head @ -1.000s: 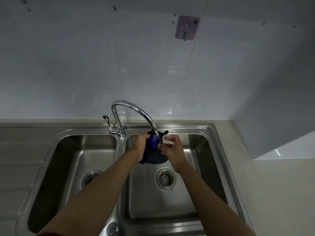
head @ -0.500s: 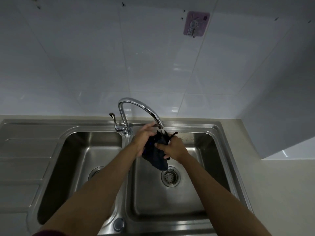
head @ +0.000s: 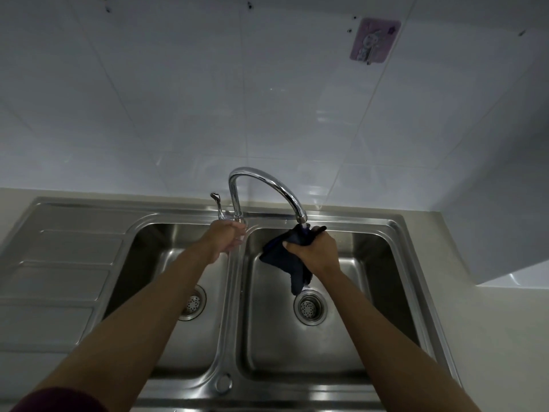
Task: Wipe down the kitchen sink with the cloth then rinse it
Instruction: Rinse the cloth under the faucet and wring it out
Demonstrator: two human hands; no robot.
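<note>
A dark blue cloth [head: 279, 251] hangs bunched over the right basin of the steel double sink [head: 413, 263], right under the spout of the chrome tap [head: 267, 182]. My right hand [head: 315, 252] is closed around the cloth's top. A thin stream of water falls from the spout onto the cloth. My left hand [head: 227, 236] is blurred, holds nothing, and sits just below the tap's base and lever handle [head: 217, 203], above the divider between the basins.
Each basin has a round drain strainer [head: 310, 307]. A ridged draining board [head: 59, 263] lies at the left. Beige countertop [head: 490, 322] runs to the right under a white cabinet. White tiled wall behind carries a pink adhesive hook [head: 374, 40].
My left hand has let go of the cloth and moved left toward the tap's base. My right hand alone now holds the cloth under the spout.
</note>
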